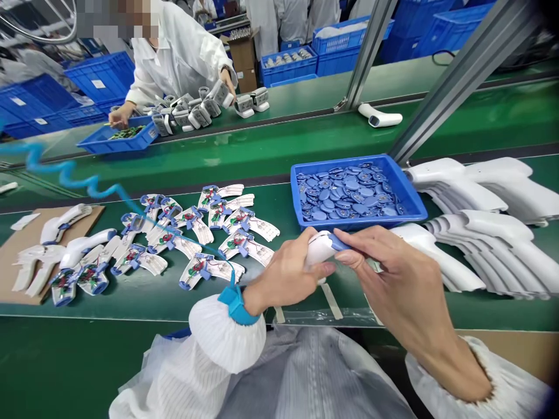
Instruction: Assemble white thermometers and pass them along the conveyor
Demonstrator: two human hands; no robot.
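Observation:
My left hand (pixel 286 270), with a blue wrist strap (pixel 238 304) on its wrist, is closed round a white thermometer-gun housing (pixel 319 249). Thumb and fingers of my right hand (pixel 395 273) pinch a blue plastic piece (pixel 339 242) at the housing's right end, touching it. How far that piece sits in the housing I cannot tell, because my fingers cover part of it. Just beyond my hands stands a blue tray (pixel 362 223) of small blue oval caps (pixel 349 189). Left of my left hand lie several opened housing halves (pixel 248 247) with wires and green circuit boards.
Nested white housing shells (pixel 493 250) are stacked at the right. Cardboard (pixel 17 256) holds more housings at far left. A coiled blue cord (pixel 91 185) crosses to my wrist. A metal post (pixel 463 81) slants at right. Across the green conveyor, a co-worker (pixel 179 55) handles grey-white devices.

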